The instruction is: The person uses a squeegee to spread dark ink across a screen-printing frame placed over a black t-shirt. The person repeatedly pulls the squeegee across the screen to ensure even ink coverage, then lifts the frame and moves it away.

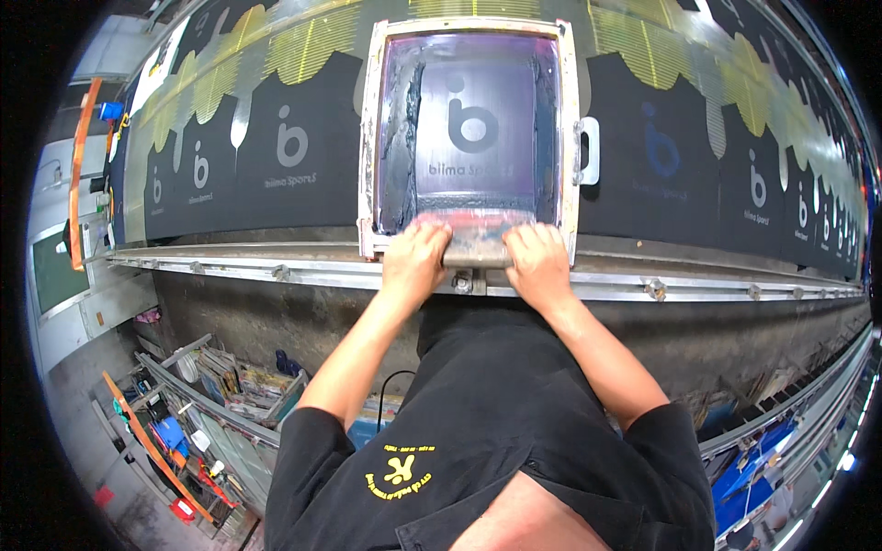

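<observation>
Head view: the framed screen (368, 156) holds dark, probably wet ink (404, 174), left fingers (432, 236) and right fingers (526, 241) gripping a squeegee (478, 250)

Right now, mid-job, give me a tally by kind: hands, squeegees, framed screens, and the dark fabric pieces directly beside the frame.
Hands: 2, the left hand and the right hand
Squeegees: 1, the squeegee in both hands
Framed screens: 1, the framed screen
Dark fabric pieces beside the frame: 2, left piece and right piece
Total: 6
</observation>
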A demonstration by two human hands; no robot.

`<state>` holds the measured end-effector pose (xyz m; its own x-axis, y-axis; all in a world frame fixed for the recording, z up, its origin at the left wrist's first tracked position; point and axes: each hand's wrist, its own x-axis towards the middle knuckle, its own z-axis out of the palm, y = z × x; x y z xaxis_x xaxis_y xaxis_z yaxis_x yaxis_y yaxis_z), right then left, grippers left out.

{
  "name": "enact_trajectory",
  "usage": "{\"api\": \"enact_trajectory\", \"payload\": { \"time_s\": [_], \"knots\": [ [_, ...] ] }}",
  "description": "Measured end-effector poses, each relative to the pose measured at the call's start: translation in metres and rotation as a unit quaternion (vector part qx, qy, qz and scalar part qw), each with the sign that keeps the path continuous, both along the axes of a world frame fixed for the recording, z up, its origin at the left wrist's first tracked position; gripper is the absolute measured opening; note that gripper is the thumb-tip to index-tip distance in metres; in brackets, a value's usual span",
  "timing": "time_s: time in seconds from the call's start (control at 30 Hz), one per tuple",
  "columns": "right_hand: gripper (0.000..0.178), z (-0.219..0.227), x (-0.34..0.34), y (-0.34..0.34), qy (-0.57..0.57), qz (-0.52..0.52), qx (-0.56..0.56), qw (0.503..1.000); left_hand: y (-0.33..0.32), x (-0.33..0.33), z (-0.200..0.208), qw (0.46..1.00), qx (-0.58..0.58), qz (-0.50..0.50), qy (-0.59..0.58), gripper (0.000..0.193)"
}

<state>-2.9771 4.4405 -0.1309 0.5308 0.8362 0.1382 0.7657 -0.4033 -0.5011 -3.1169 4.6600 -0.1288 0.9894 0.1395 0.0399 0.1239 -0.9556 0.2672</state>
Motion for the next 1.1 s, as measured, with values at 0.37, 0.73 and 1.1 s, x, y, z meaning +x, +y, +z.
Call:
{"api": "enact_trajectory", "payload": {
  "time_s": [0.37,0.73,1.1],
  "knots": [
    [0.042,0.014,0.204,0.115,-0.062,-0.032,-0.018,0.997,0.136,0.237,0.057,0.983,0.043,-0.063,0.167,0.058],
    [0.041,-0.031,0.214,0.134,-0.097,-0.063,-0.031,0.993,0.137,0.237,0.009,0.995,0.028,0.015,0.094,0.044],
    [0.042,0.007,0.164,0.103,-0.044,-0.026,-0.004,0.999,0.122,0.190,0.035,0.986,-0.039,-0.015,0.164,0.055]
  ]
}}
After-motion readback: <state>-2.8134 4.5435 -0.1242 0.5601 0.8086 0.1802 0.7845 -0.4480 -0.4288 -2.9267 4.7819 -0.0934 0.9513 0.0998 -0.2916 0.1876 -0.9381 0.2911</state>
